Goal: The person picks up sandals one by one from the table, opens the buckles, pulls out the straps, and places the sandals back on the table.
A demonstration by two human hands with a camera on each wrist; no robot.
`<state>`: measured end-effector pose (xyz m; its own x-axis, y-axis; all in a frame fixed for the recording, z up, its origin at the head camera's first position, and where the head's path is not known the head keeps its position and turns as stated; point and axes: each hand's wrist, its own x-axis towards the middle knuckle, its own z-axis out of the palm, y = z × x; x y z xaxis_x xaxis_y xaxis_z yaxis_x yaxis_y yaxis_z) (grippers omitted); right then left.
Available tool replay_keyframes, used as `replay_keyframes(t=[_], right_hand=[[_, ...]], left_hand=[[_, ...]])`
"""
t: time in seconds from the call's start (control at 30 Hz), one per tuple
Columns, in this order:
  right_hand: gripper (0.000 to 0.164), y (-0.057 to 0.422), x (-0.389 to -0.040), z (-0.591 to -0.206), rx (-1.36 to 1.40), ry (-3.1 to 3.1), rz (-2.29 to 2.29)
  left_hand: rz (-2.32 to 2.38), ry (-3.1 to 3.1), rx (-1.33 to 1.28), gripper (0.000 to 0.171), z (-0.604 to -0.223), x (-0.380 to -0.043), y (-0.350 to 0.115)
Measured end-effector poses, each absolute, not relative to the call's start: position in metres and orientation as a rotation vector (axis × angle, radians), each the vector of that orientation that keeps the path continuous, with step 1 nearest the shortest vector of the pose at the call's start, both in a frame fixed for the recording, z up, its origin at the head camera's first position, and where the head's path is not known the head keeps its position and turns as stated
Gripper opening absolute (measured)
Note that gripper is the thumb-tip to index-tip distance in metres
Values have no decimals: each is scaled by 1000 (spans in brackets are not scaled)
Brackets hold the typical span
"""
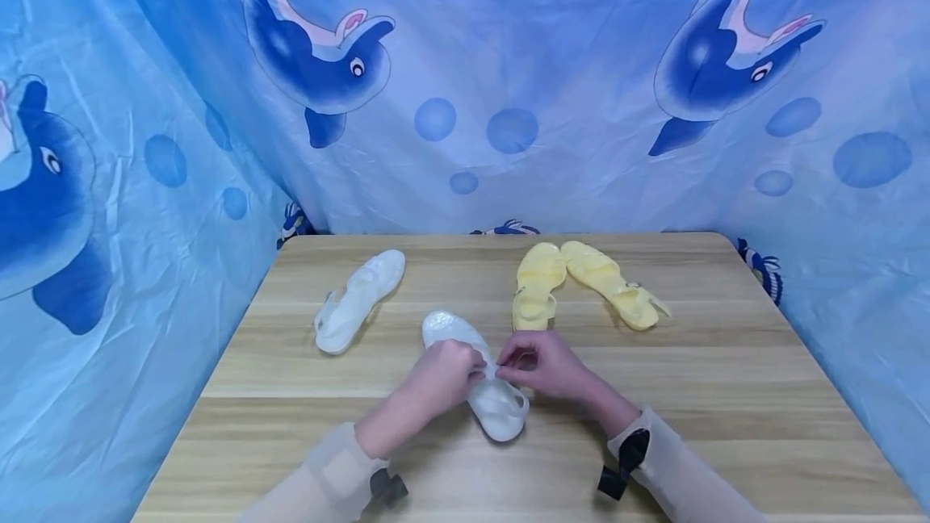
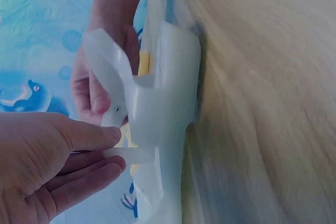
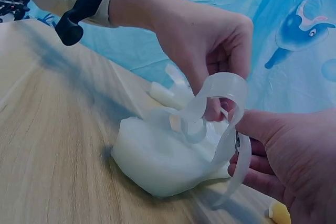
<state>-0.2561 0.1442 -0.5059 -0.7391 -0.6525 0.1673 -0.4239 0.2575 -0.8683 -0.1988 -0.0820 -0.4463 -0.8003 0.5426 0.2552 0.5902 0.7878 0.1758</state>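
A translucent white sandal (image 1: 501,414) lies on the table between both hands, toe pointing away and to the left. My left hand (image 1: 445,374) pinches a thin strap (image 2: 139,155) of it between thumb and forefinger, clearest in the left wrist view. From the other side my right hand (image 1: 545,363) grips the ankle strap near its small metal buckle (image 3: 237,142), thumb on top. The heel strap (image 3: 226,85) loops up above the footbed in the right wrist view. Both hands' fingertips are close together over the middle of the sandal.
A second white sandal (image 1: 361,301) lies at the back left of the wooden table (image 1: 291,426). Two yellow sandals, one upright-facing (image 1: 541,265) and one angled (image 1: 599,273), lie behind my right hand. A blue dolphin-print curtain (image 1: 465,47) encloses the table's back and sides.
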Motion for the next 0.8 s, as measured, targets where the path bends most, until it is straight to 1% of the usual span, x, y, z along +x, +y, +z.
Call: replay_keyframes(t=[0.2,0.37,0.47,0.57,0.73,0.8], right_hand=[[11,140,-254,-505,-1037,2321,-1474],[10,139,-253,-504,-1089,2356,-1454],[8,141,-252,-506,-1054,2306,-1508],[9,142,-250,-510,-995,2246,-1577],[10,140,-250,-512,-986,2240,-1581],[10,138,-251,-509,-1010,2265,-1556]], left_hand=[[-464,-2893,-781,13,-443,-198,-91],[-643,-2882,-859,17,-439,-206,-85],[-742,-2874,-886,10,-439,-211,-82],[-834,-2890,-840,6,-442,-212,-87],[-1011,-2913,-730,6,-447,-210,-99],[-984,-2920,-724,7,-446,-210,-101]])
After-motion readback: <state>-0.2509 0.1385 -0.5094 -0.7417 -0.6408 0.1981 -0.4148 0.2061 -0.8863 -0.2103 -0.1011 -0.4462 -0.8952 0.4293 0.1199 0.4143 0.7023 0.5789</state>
